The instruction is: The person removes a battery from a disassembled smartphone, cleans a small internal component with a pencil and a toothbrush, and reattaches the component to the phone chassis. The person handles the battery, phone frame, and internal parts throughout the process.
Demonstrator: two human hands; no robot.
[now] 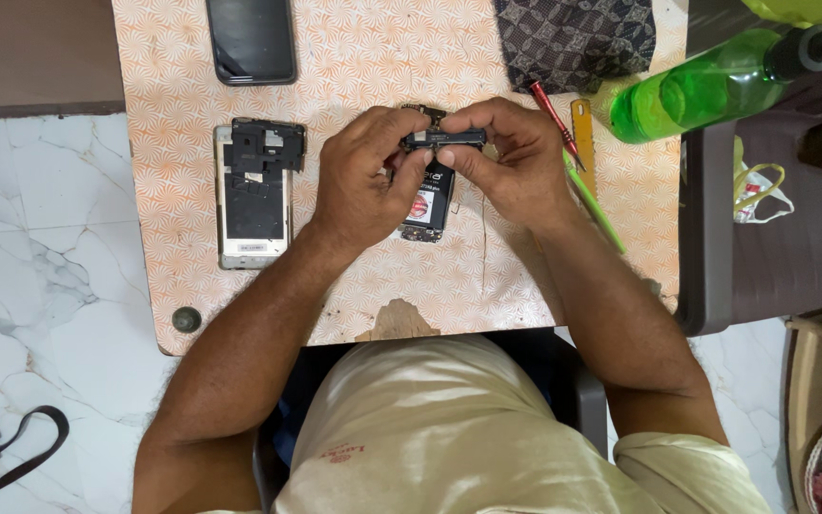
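Observation:
My left hand [365,176] and my right hand [511,157] meet over the middle of a small patterned table [373,48]. Together they pinch a small dark rectangular phone part [444,139] between thumbs and fingertips. Right under the hands lies an opened phone body [430,205] with its battery showing. To the left rests another opened phone frame [254,195], silver-edged, with a black inner cover on it.
A black phone [251,40] lies face up at the table's far edge. A dark patterned cloth [573,38], a red-handled screwdriver [552,119], a yellow ruler [583,143] and a green stick [594,205] lie at the right. A green bottle [706,86] rests on a dark chair [763,247].

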